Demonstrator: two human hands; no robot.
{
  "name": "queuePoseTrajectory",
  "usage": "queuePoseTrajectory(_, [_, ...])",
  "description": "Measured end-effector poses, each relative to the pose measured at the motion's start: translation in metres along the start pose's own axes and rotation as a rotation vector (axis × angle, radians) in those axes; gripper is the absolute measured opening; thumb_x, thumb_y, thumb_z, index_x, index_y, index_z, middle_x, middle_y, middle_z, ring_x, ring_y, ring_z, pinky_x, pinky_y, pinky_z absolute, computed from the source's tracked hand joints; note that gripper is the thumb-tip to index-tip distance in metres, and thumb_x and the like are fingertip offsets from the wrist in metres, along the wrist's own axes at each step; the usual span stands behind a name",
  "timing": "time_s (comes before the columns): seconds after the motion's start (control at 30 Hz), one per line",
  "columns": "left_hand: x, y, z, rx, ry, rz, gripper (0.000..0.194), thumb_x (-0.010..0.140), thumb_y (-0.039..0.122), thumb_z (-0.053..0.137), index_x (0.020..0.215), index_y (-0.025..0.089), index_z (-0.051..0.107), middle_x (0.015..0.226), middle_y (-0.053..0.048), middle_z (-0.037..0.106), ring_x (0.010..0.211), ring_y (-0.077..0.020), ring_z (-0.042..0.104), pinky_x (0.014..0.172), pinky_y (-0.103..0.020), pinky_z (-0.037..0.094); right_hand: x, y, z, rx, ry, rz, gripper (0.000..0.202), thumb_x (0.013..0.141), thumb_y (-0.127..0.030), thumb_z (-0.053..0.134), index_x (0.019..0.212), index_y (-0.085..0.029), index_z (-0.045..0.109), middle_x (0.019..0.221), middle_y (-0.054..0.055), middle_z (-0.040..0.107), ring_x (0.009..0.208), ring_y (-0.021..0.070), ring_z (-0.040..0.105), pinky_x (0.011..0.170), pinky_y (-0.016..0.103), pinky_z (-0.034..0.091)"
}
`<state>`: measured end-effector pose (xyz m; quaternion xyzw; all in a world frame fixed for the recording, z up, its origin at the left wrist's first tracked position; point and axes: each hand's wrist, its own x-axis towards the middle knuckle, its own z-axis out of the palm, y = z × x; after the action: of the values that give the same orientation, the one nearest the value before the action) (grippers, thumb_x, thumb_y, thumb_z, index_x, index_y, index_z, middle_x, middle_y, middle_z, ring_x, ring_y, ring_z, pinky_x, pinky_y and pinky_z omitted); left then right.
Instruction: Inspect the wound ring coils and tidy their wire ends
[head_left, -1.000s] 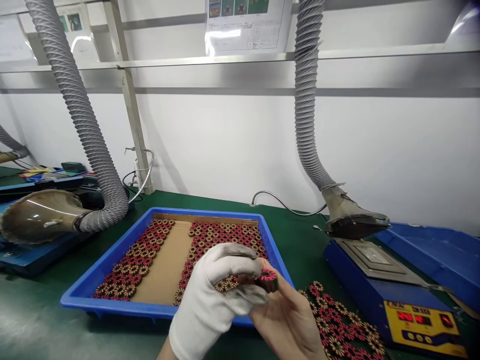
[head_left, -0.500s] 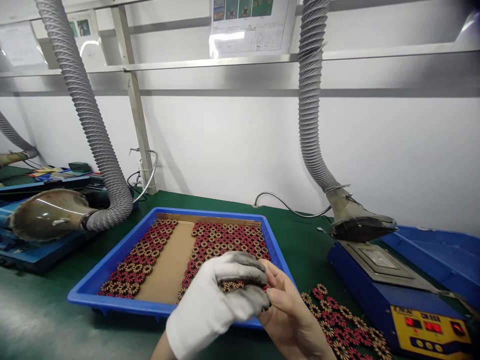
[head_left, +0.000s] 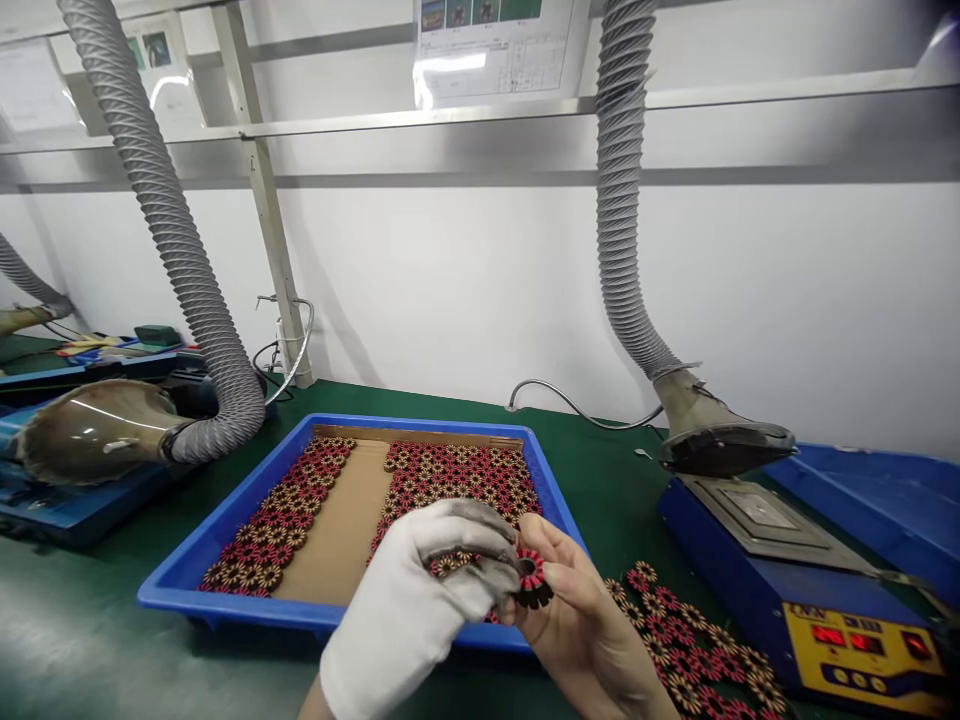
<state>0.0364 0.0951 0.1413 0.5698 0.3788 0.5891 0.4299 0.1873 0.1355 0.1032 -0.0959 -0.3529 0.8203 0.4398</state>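
Observation:
My left hand (head_left: 424,585), in a white glove with darkened fingertips, is closed with its fingertips at the left edge of a red stator core (head_left: 532,568). My bare right hand (head_left: 577,610) pinches that same core from the right between thumb and fingers. The core is a small toothed ring with a dark side, held tilted above the near right rim of a blue tray (head_left: 240,607). Inside the tray, rows of red and tan stator cores (head_left: 457,480) lie on brown cardboard. More loose cores (head_left: 686,640) lie on the green table to the right.
A blue heating unit (head_left: 757,590) with a yellow display panel stands at the right, under a fume hood (head_left: 720,440) on a grey hose (head_left: 621,200). Behind it is another blue tray (head_left: 885,510). A second hood (head_left: 97,430) hangs at the left.
The red stator core has come into view between my fingertips; before, it was mostly hidden. My hands have shifted slightly, and the right hand has turned a little.

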Motion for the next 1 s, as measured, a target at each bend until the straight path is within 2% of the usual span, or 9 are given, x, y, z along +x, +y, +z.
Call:
queuePoseTrajectory(0.1, [0.0,-0.001,0.002,-0.029,0.029,0.018,0.014,0.074,0.006,0.069,0.068,0.017,0.075,0.086,-0.006,0.07,0.075,-0.0173,0.068,0.063,-0.02,0.058,0.0,0.0,-0.001,-0.012,0.002,0.0,0.029,0.073,-0.024,0.081,0.074,-0.02,0.052,0.079,-0.001,0.063,0.066,0.011,0.061,0.062,0.022,0.051])
queuePoseTrajectory(0.3, [-0.006,-0.004,-0.016,-0.037,0.338,0.248,0.021,0.075,0.008,0.069,0.076,0.027,0.078,0.091,0.0,0.075,0.081,-0.0131,0.07,0.071,-0.012,0.054,0.0,-0.007,-0.001,-0.227,0.011,-0.131,0.033,0.073,-0.026,0.08,0.071,-0.02,0.048,0.086,0.0,0.066,0.067,0.0142,0.064,0.063,0.026,0.05])
queuePoseTrajectory(0.37, [-0.01,-0.001,-0.018,0.096,0.277,0.226,0.026,0.072,0.008,0.071,0.084,0.03,0.078,0.103,0.0,0.074,0.094,-0.0167,0.07,0.075,-0.013,0.055,-0.002,-0.01,-0.001,-0.438,0.042,-0.224,0.029,0.073,-0.022,0.08,0.075,-0.021,0.05,0.087,0.001,0.066,0.072,0.0144,0.062,0.067,0.026,0.051])
queuePoseTrajectory(0.5, [-0.012,0.001,-0.008,0.451,-0.045,0.128,0.046,0.073,0.011,0.068,0.109,0.04,0.072,0.135,0.0,0.059,0.124,-0.0239,0.056,0.098,-0.026,0.05,-0.008,-0.014,0.003,-0.818,0.079,-0.329,0.032,0.072,-0.007,0.073,0.093,-0.025,0.058,0.09,-0.001,0.066,0.084,0.0157,0.062,0.076,0.025,0.05])
queuePoseTrajectory(0.6, [-0.007,-0.004,0.001,0.597,-0.205,0.117,0.033,0.084,0.016,0.057,0.106,0.035,0.072,0.136,-0.003,0.057,0.126,-0.0258,0.052,0.108,-0.037,0.042,-0.01,-0.016,0.005,-0.936,0.051,-0.356,0.045,0.069,0.0,0.069,0.102,-0.029,0.059,0.093,-0.003,0.068,0.088,0.0157,0.064,0.08,0.024,0.05])
queuePoseTrajectory(0.67, [-0.004,-0.006,0.004,0.574,-0.202,0.119,0.022,0.087,0.02,0.054,0.094,0.028,0.072,0.126,-0.007,0.062,0.12,-0.0261,0.055,0.105,-0.037,0.044,-0.008,-0.015,0.003,-0.912,0.034,-0.331,0.05,0.07,0.002,0.068,0.106,-0.031,0.061,0.096,-0.004,0.069,0.09,0.0149,0.065,0.082,0.024,0.049])
queuePoseTrajectory(0.77, [-0.004,-0.007,0.003,0.443,-0.051,0.154,0.018,0.085,0.022,0.054,0.082,0.024,0.072,0.112,-0.008,0.067,0.111,-0.0251,0.06,0.096,-0.032,0.049,-0.005,-0.014,-0.001,-0.688,0.026,-0.239,0.038,0.073,-0.008,0.077,0.103,-0.03,0.068,0.098,-0.001,0.07,0.093,0.0154,0.064,0.083,0.024,0.05])
queuePoseTrajectory(0.9, [-0.008,-0.007,-0.004,0.234,0.169,0.181,0.017,0.084,0.02,0.058,0.08,0.026,0.073,0.108,-0.004,0.071,0.109,-0.0204,0.063,0.086,-0.02,0.051,-0.002,-0.015,-0.001,-0.332,0.087,-0.166,0.026,0.067,-0.028,0.088,0.088,-0.022,0.074,0.092,0.001,0.068,0.083,0.0132,0.061,0.076,0.022,0.051])
queuePoseTrajectory(1.0, [-0.006,-0.008,-0.004,0.102,0.251,0.096,0.022,0.079,0.018,0.065,0.095,0.029,0.074,0.115,-0.002,0.069,0.115,-0.0207,0.061,0.083,-0.018,0.052,-0.001,-0.014,0.001,-0.147,0.052,-0.096,0.026,0.067,-0.03,0.089,0.085,-0.02,0.074,0.088,0.001,0.065,0.074,0.0108,0.059,0.071,0.022,0.053])
